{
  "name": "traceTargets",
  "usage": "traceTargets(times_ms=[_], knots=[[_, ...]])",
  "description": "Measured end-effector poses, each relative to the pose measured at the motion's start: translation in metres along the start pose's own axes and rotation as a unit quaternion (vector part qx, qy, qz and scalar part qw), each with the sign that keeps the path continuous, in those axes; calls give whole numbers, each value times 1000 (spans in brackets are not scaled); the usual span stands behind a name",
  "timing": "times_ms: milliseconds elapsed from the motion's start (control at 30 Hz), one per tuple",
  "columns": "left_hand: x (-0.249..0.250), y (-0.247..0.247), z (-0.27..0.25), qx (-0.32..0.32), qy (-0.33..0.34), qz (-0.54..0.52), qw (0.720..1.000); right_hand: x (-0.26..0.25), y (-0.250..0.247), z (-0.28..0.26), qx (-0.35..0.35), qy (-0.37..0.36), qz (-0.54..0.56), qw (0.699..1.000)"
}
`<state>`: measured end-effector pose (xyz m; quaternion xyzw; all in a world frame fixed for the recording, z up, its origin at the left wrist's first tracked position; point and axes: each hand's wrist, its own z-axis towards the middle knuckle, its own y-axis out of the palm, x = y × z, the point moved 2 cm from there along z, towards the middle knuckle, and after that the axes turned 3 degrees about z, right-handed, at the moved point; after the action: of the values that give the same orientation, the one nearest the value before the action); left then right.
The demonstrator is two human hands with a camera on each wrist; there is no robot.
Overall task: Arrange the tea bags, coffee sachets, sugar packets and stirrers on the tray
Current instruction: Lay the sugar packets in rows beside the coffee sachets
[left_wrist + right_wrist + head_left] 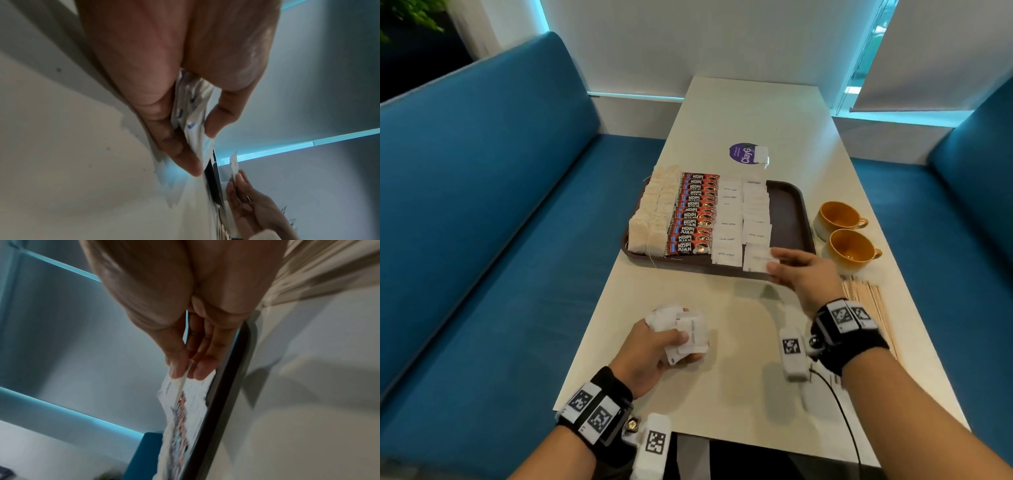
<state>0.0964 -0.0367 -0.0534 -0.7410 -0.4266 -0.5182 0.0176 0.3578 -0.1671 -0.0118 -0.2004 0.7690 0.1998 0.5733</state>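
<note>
- The right hand pinches one white sugar packet between thumb and fingertips, at the near end of the right-hand sugar column.
- Just under and beyond that pinch lies the dark brown tray; the held packet is over its near rim, though whether it touches the packets beneath cannot be told.
- Farther from the pinch, across the tray, run two columns of sugar packets, then a column of red coffee sachets, then the tea bags at the far side from the hand.
- Beside the right wrist, on the white table, lies a bundle of wooden stirrers, off the tray.
- Past the stirrers stand two yellow cups, just outside the tray's edge.
- The left hand, well apart from the right and nearer the person, is curled round a loose bunch of white packets above the table.
- Beyond the tray a purple round sticker sits on the table.
</note>
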Motion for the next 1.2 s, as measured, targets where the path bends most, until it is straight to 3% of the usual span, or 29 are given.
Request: traceTargets(times_ms=[167,300,700,833,1000,1200], knots=[[-3,-2,8,-17,-13,13,1000,-14,-3,60,12,5,-97,995],[-4,-6,13,-9,-13,7,1000,-14,2,85,-20,6,-153,988],[-8,-7,15,-15,-2,1,1000,-20,13,109,-21,-3,-363,932],[-6,-6,13,-9,2,6,1000,-23,15,106,9,5,-339,941],[-6,-4,11,-5,10,11,1000,-32,22,64,44,-50,-272,960],[-2,3,5,1,42,41,998,9,51,-19,-78,-26,-186,979]])
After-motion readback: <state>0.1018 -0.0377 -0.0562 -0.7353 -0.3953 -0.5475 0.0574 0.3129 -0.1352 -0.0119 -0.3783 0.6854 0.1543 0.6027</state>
